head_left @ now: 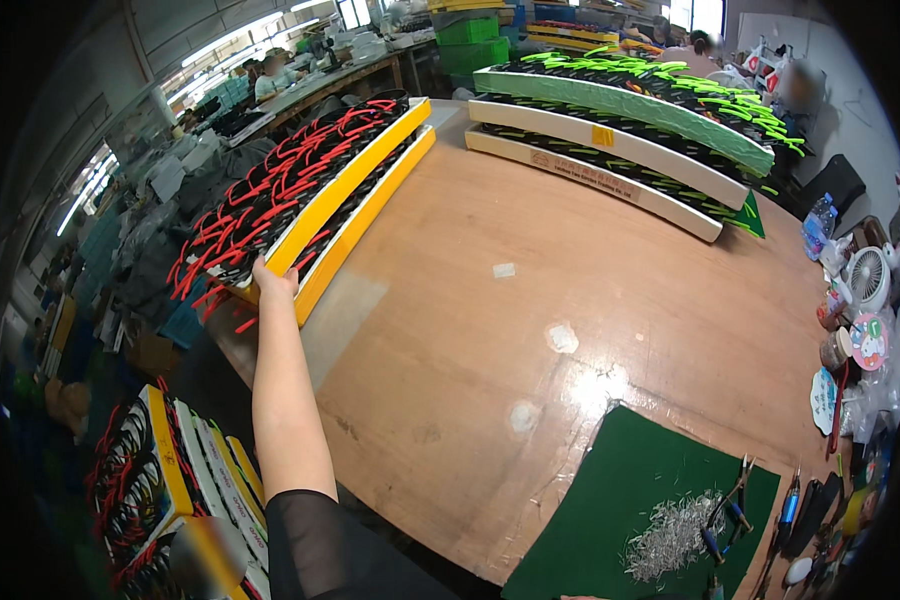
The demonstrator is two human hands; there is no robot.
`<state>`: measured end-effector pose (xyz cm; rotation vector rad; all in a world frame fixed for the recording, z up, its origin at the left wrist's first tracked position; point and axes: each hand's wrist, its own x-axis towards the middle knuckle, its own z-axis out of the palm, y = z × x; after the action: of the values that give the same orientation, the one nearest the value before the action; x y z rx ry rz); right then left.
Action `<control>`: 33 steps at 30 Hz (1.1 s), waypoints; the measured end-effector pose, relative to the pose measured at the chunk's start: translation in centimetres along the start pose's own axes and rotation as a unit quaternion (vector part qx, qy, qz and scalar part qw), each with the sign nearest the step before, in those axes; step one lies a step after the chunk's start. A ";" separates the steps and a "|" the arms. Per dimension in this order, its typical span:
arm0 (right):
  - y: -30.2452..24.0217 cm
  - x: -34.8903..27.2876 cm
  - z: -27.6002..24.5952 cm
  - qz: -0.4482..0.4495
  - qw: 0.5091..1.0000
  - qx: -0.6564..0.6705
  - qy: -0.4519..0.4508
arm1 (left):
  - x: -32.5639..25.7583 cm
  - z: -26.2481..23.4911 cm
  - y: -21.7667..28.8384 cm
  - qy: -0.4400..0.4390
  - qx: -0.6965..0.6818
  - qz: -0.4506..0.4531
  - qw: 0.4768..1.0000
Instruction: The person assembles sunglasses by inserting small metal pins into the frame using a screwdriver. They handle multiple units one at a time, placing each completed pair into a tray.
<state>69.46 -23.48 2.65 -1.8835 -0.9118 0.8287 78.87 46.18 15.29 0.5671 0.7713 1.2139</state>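
The upper yellow-walled tray (pixel 355 184) lies at the left side of the worktop (pixel 450 330), slanting from near the left edge toward the far edge, and the left hand (pixel 275 280) touches its near end. The fingers meet the corner of that end with the thumb to the right; the fingertips are partly hidden, so I cannot tell how far the grip is closed or whether it bears any weight. The forearm (pixel 295 410) reaches almost straight up from the lower edge of the view, a black sleeve (pixel 320 540) ending below the elbow. The right hand is out of view. Directly beneath, the lower yellow-walled tray (pixel 365 222) shows its long wall to the right of the upper one, close by the thumb. Red-tipped black strands (pixel 290 180) stick out of the upper tray, some overhanging its left side beside the hand. Toward the worktop's far right corner stands a green-walled tray (pixel 650 115) on two white-walled trays (pixel 610 182), stacked with bright green-tipped strands. At the near edge, right of the middle, a green mat (pixel 610 480) carries a heap of small clear pieces (pixel 670 540) and pliers (pixel 711 542). A white fan (pixel 867 278) stands along the right edge.
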 end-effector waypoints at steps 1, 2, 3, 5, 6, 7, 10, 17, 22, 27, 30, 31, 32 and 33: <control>0.1 0.1 0.0 0.001 1.000 0.001 0.004 | 0.0 0.4 -0.1 0.033 0.004 0.018 0.999; 0.2 0.3 0.1 0.000 1.000 0.002 0.009 | 0.3 0.5 -0.2 0.041 -0.009 0.026 0.999; 0.3 0.3 0.2 0.001 1.000 0.002 0.014 | 0.0 1.2 -0.2 0.047 -0.024 0.031 0.998; 0.7 0.5 0.4 0.000 1.000 0.001 0.020 | -1.1 1.9 -0.4 0.083 -0.014 0.043 0.995; 0.8 0.5 0.5 -0.002 1.000 0.003 0.021 | -1.3 2.1 0.1 0.094 -0.016 0.040 0.995; 0.9 0.7 0.7 -0.004 1.000 0.002 0.022 | -1.5 2.2 0.7 0.104 -0.017 0.037 0.994; 1.5 0.4 1.1 -0.001 1.000 0.000 0.028 | -3.3 3.2 1.5 0.120 -0.015 0.018 0.993; 2.5 0.0 2.1 0.002 1.000 -0.004 0.013 | -5.4 1.2 3.7 0.045 -0.008 0.028 0.999; 5.1 -0.8 3.3 0.037 0.999 -0.015 -0.024 | -8.8 -3.4 4.9 0.000 -0.025 0.017 1.000; 9.4 -1.7 5.1 0.099 0.990 -0.024 -0.097 | -10.7 -7.4 5.0 0.018 -0.032 -0.013 0.999; 11.5 -1.1 6.3 0.149 0.975 -0.025 -0.163 | -9.7 -7.2 5.0 0.075 -0.091 -0.055 0.991; 11.9 -0.9 6.8 0.165 0.969 -0.025 -0.182 | -10.9 -5.9 5.1 0.059 -0.091 -0.045 0.993; 12.5 -0.6 7.2 0.212 0.956 -0.017 -0.204 | -9.0 -6.3 4.4 0.034 -0.086 -0.042 0.995; 12.2 -0.7 7.0 0.218 0.957 -0.013 -0.194 | -8.3 -6.1 3.0 0.010 -0.068 -0.043 0.997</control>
<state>66.64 -25.60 -10.94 -2.0140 -0.7403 1.4984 70.99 38.84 15.47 0.4066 0.7172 1.1843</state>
